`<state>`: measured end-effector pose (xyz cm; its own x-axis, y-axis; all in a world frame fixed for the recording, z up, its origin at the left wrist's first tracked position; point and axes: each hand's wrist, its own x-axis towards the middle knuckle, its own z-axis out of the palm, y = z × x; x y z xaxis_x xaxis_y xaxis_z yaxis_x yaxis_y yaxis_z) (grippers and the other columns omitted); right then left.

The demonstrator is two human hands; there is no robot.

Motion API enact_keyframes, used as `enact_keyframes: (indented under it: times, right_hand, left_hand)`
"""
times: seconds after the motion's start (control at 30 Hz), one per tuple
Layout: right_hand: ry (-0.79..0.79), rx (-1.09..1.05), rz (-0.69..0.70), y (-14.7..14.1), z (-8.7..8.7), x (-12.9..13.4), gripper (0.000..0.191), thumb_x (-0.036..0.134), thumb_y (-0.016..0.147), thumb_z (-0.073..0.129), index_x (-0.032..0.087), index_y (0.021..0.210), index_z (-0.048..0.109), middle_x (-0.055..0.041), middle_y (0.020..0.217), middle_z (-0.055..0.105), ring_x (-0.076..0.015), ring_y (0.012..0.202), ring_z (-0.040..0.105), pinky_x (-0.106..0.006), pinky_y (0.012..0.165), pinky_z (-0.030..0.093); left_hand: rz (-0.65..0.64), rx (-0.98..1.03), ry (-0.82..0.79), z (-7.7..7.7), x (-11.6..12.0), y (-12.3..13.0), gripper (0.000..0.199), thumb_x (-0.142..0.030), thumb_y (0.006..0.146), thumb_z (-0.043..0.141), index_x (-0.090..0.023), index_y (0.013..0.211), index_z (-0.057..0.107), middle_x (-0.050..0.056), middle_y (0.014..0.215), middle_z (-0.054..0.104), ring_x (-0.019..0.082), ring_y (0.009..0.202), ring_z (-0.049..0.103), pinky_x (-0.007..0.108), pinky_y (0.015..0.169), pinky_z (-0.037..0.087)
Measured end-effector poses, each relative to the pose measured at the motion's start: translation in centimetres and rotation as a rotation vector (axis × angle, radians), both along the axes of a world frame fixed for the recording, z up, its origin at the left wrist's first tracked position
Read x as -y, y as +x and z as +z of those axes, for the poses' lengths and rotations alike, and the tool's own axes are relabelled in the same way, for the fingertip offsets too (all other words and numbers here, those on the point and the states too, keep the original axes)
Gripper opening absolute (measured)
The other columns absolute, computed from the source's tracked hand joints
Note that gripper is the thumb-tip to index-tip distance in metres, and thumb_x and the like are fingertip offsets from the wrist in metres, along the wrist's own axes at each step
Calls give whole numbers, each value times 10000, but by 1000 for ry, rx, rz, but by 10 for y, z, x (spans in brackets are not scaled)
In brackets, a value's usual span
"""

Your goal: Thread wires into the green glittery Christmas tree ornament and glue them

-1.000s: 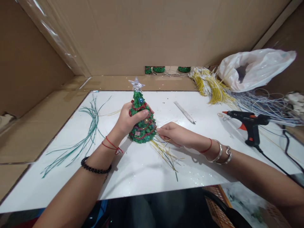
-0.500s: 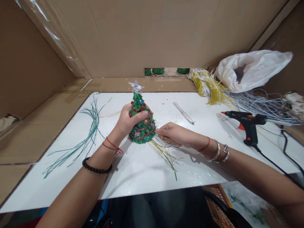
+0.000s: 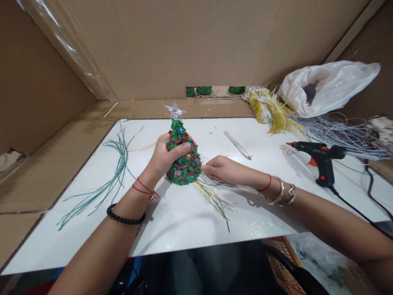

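A small green beaded Christmas tree [image 3: 184, 177] stands tilted slightly on the white board, with red garlands, small baubles and a clear star [image 3: 175, 110] on top. My left hand [image 3: 166, 154] is wrapped round its middle, thumb across the front. At the tree's lower right edge, my right hand [image 3: 226, 169] is closed in a pinch, fingertips against the branches; whatever lies between them is too small or hidden to name. Loose yellow, white and green wires [image 3: 211, 197] fan out over the board below that hand.
Green wires [image 3: 119, 168] lie spread at the left of the white board [image 3: 178, 229]. On the right are a glue gun [image 3: 322, 157] with its cord, yellow wire bundles [image 3: 270, 110], blue-white wires [image 3: 337, 131] and a plastic bag [image 3: 328, 88]. A clear stick [image 3: 237, 145] lies behind my right hand.
Very little differs. My right hand has shifted slightly at the tree's edge, and the tree's top leans a touch further left. My left hand keeps its grasp.
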<state>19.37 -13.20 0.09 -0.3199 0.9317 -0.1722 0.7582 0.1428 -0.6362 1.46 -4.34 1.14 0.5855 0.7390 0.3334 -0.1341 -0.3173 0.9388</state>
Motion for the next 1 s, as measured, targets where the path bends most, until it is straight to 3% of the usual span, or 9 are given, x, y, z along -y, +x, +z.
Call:
enact_keyframes:
  times: [0.1,0.3,0.57,0.8,1.0]
  right_hand:
    - [-37,-17,0,0,0,-1,414,351,969,264,195,607,391,52,462,336,-81,421,317,-248,484,265]
    - [234,206,-21,-5,4,6,272,284,918,421,156,702,526,-13,592,460,-107,535,318,-305,578,224]
    - [18,98,14,-3,4,-1,441,324,979,258,177,635,491,47,452,365,-79,400,343,-240,471,287]
    - [147,182,-104,-14,7,9,278,260,920,398,145,705,531,-57,623,504,-130,559,381,-314,584,240]
    - [-33,18,-32,-5,2,0,386,340,953,319,186,619,434,35,490,372,-87,452,330,-257,506,277]
  left_hand:
    - [-5,6,-13,-1,0,0,267,-394,676,699,-155,796,697,22,628,633,164,613,602,290,600,529]
    - [18,-16,2,0,0,0,289,-410,676,692,-144,789,703,56,738,676,169,654,613,281,609,521]
    - [-5,1,4,0,0,0,259,-385,686,699,-148,788,717,46,710,679,166,646,621,278,613,519]
    - [4,-17,4,2,1,0,293,-404,677,699,-133,788,709,57,717,670,166,650,613,275,607,519]
    - [0,2,-1,0,-2,0,255,-385,687,686,-152,788,707,41,708,665,171,652,622,284,622,526]
